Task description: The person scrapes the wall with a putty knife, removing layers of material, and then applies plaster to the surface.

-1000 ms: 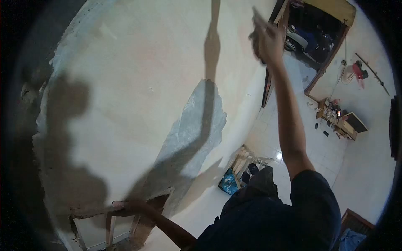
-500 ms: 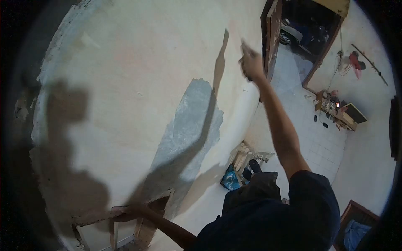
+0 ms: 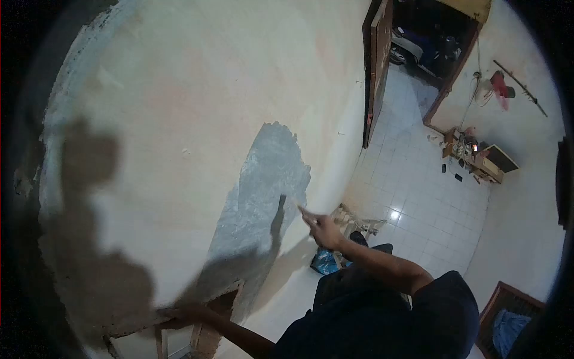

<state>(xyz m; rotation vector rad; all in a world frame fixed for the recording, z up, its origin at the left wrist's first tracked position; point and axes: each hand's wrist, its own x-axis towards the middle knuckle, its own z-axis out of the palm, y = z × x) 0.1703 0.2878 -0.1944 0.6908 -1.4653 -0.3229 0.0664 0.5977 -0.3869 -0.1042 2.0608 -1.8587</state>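
Observation:
My right hand point(image 3: 324, 231) is closed around a slim flat tool point(image 3: 301, 207), whose narrow tip points toward the right edge of a grey patch point(image 3: 272, 158) on the pale wall point(image 3: 173, 119). Its long shadow falls across the lower part of that patch. Down at the left, my left hand point(image 3: 181, 313) lies in shadow along the ledge above a framed opening point(image 3: 215, 320), fingers stretched out over the edge.
A brown door point(image 3: 378, 66) stands open beside a doorway with a motorbike point(image 3: 409, 48) beyond. A blue plastic bag point(image 3: 324, 262) lies at the wall's foot. Across the tiled floor point(image 3: 412, 197) is a small wooden stand point(image 3: 487, 164) with clutter. Blue cloth point(image 3: 510, 332) hangs lower right.
My right hand has swept down from high on the wall near the door to beside the grey patch, its arm now bent. My left hand stays on the ledge.

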